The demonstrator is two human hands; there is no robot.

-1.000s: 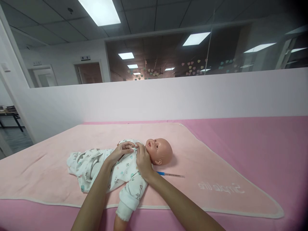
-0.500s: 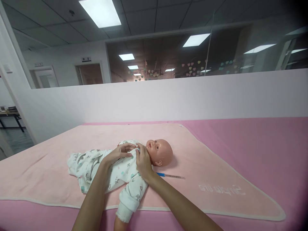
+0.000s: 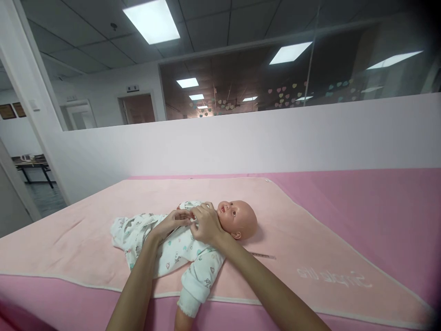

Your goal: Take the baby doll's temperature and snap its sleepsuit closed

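ceiling light (image 3: 151, 22) lit | white wall (image 3: 241, 142) | heart shapes (image 3: 284, 89) (mixed colours) | framed plaques (image 3: 7, 111) far left

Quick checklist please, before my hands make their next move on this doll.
1. Doll face up on the peach mat: ok.
2. Both hands at the front of the printed top: ok, left hand and right hand close together.
3. Fingers gripping cloth: cannot tell, the hands cover that spot.
4. Doll's near arm wholly on the mat: not ok, it reaches past the edge.
5. Thin stick in full view: not ok, one end disappears at the right forearm.
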